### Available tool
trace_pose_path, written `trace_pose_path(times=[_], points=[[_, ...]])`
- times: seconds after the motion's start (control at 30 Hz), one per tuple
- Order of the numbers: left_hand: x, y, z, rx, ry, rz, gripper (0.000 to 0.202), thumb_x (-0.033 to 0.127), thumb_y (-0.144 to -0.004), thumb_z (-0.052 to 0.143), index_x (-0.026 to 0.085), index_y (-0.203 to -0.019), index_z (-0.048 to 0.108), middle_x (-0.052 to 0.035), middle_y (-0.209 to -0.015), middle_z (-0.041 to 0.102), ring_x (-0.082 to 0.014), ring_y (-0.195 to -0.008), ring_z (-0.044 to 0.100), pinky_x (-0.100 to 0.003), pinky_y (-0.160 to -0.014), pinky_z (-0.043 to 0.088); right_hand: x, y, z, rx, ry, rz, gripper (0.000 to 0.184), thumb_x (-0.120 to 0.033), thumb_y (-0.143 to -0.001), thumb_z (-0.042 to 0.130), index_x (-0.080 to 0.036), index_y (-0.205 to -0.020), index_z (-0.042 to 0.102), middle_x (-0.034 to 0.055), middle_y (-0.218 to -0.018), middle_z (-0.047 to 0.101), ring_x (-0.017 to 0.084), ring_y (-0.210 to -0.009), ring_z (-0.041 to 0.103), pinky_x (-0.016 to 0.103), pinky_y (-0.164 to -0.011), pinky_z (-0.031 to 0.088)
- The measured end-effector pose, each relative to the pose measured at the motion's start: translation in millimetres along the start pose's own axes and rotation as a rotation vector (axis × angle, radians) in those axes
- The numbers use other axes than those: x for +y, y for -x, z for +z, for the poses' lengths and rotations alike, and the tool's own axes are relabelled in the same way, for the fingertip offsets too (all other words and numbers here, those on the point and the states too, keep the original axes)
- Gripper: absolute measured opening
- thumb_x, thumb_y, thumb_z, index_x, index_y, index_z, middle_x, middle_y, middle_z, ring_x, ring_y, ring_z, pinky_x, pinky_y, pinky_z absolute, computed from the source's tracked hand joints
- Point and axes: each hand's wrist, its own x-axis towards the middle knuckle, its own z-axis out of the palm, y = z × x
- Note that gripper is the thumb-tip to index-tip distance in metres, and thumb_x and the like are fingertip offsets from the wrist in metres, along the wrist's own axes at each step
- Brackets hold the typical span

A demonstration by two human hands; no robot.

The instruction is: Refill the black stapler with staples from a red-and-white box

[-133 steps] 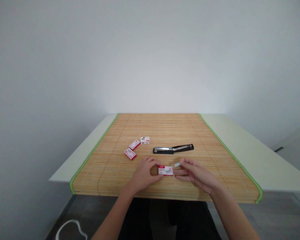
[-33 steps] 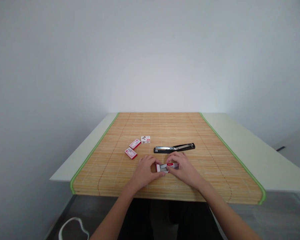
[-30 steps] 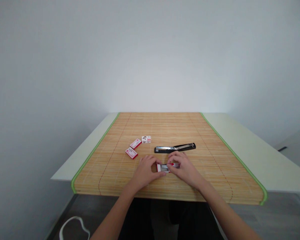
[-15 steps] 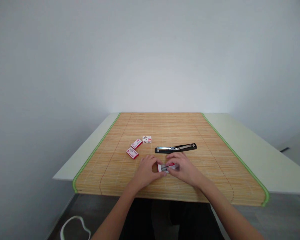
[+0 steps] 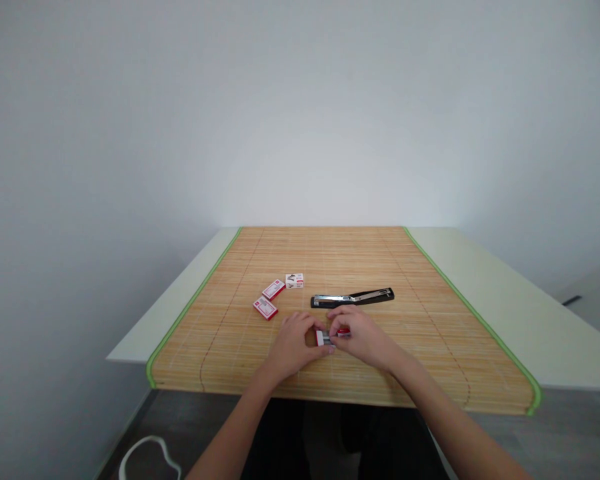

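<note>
Red-and-white, a flat box (image 5: 265, 308) lies leftmost on the bamboo mat (image 5: 350, 253), near a second flat box (image 5: 273, 289) set slantwise behind it; both look shut, their contents hidden. Next comes a white printed box (image 5: 295, 281), what it holds likewise out of sight. Nearer the front edge, the left hand (image 5: 293, 341) has thumb and fingers closed on the left end of an opened small box (image 5: 321, 339), with something grey inside. The right hand (image 5: 363, 338) reaches over that box, thumb and forefinger drawn narrow; whether they pinch the grey contents I cannot tell. Behind it, farthest right, a black stapler (image 5: 353, 299) lies opened out almost flat.
</note>
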Motion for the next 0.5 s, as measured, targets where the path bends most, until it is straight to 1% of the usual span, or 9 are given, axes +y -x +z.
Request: trace_pose_path(times=[0.2, 0.33, 0.43, 0.5], points=[[0.3, 0.1, -0.3, 0.0, 0.003, 0.001, 0.039, 0.053, -0.076, 0.084, 0.028, -0.102, 0.071, -0.0019, -0.104, 0.067, -0.0253, -0.104, 0.06, -0.037, -0.091, 0.042, -1.5, 6.3, -5.4, -0.043, -0.041, 0.013, 0.006, -0.022, -0.081, 0.074, -0.027, -0.083, 0.078, 0.0069, -0.124, 0.067, 0.026, -0.119, 0.061, 0.045, -0.105, 0.047], [-0.6, 0.2, 0.5, 0.004, 0.005, 0.003, 0.039, 0.053, -0.075, 0.084, 0.027, -0.102, 0.071, -0.0022, -0.103, 0.067, -0.0255, -0.104, 0.06, -0.037, -0.09, 0.042, -4.5, 8.0, -9.2, -0.075, -0.035, -0.007, 0.005, -0.025, -0.082, 0.074, -0.026, -0.084, 0.079, 0.0075, -0.128, 0.066, 0.027, -0.124, 0.059, 0.046, -0.109, 0.044], [-1.0, -0.1, 0.7, 0.002, 0.006, 0.006, 0.038, 0.052, -0.076, 0.084, 0.027, -0.102, 0.071, -0.0022, -0.103, 0.067, -0.0255, -0.105, 0.06, -0.036, -0.09, 0.041, -6.2, 8.5, -9.5, -0.094, -0.031, -0.009, 0.005, -0.027, -0.082, 0.074, -0.025, -0.084, 0.079, 0.0079, -0.13, 0.066, 0.027, -0.125, 0.058, 0.045, -0.11, 0.043], [-1.2, -0.3, 0.8, 0.0, 0.007, 0.007, 0.038, 0.051, -0.076, 0.084, 0.027, -0.102, 0.071, -0.0023, -0.103, 0.067, -0.0257, -0.105, 0.06, -0.036, -0.09, 0.041, -7.0, 8.9, -9.1, -0.085, -0.023, -0.009, 0.005, -0.028, -0.083, 0.074, -0.026, -0.084, 0.079, 0.0074, -0.129, 0.066, 0.027, -0.125, 0.058, 0.045, -0.11, 0.043]])
